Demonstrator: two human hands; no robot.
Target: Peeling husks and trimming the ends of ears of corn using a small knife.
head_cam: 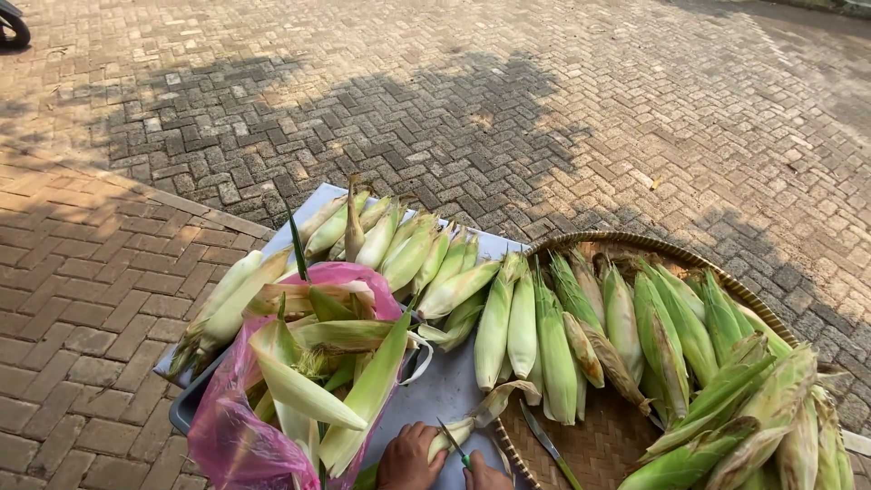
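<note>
While our left hand (406,458) closes around the butt of a pale corn cob (454,437) at the near edge of the white table (435,390), our right hand (485,475) pinches a green-handled knife (453,443) against that cob. Just left of the cob sits a pink bag (236,436) of husks, and just right of it a woven tray (608,436) heaped with unhusked corn (626,327), a long blade (549,445) on its rim.

both hands sit close together at the bottom edge of view, the left hand (410,458) curled with knuckles up, the right hand (487,475) only partly visible beside it.
</note>
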